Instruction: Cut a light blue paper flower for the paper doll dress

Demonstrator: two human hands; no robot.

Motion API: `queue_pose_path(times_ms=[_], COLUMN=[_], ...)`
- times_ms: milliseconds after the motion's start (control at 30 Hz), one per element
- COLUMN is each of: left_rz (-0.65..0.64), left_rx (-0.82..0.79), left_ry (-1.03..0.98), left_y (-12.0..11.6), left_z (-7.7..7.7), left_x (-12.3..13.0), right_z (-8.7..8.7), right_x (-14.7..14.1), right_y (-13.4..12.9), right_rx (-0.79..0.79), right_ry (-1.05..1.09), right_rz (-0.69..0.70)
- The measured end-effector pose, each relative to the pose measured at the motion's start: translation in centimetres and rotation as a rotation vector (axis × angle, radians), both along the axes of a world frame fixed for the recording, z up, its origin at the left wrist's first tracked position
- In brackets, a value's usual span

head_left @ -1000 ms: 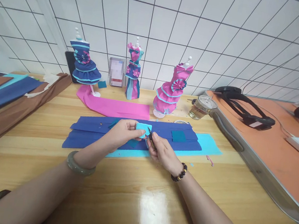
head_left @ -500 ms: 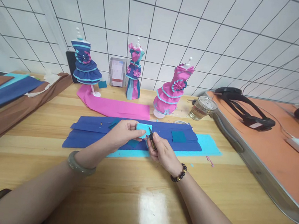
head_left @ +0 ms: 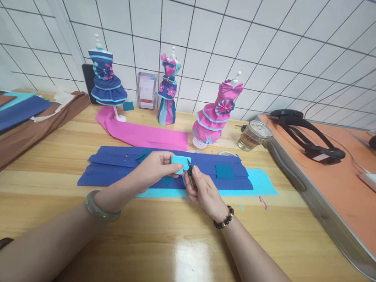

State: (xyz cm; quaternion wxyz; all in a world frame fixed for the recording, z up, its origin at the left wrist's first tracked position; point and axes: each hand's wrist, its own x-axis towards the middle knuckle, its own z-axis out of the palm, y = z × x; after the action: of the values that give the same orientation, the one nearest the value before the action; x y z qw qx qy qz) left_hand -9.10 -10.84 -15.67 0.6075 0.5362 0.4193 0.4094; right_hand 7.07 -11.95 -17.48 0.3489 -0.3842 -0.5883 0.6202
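My left hand (head_left: 157, 167) pinches a small light-blue piece of crepe paper (head_left: 178, 162) between thumb and fingers. My right hand (head_left: 205, 188) is closed around small dark scissors (head_left: 190, 171), whose tips touch the right edge of that piece; their handles are mostly hidden in the fingers. Both hands are just above dark-blue crepe paper strips (head_left: 108, 170), which lie over a longer light-blue strip (head_left: 263, 182). A teal square (head_left: 224, 171) rests on the dark blue, right of my hands. More teal scraps show partly beside and beneath my left hand.
Along the wall stand three small dress forms in paper dresses: blue (head_left: 109, 77), mixed (head_left: 169, 90) and pink (head_left: 217, 112). A pink strip (head_left: 147, 134), a phone (head_left: 146, 90) and a glass cup (head_left: 254, 137) are near them. Brown paper (head_left: 25, 138) lies left; a black headset (head_left: 309, 136) right.
Almost nothing differs. Both hands keep their places, with the scissors' tips still at the light-blue piece; the whole view has shifted very slightly.
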Motion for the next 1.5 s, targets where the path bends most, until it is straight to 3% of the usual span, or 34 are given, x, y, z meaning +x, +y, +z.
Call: queue_pose_path(times_ms=[1500], left_rz=[-0.078], left_rx=[0.024], left_ry=[0.108], left_y=[0.5], left_z=[0.8], left_x=[-1.7], right_z=[-0.4], right_x=[0.5], right_y=[0.3], right_rx=[0.148], right_ry=[-0.191], right_rz=[0.043])
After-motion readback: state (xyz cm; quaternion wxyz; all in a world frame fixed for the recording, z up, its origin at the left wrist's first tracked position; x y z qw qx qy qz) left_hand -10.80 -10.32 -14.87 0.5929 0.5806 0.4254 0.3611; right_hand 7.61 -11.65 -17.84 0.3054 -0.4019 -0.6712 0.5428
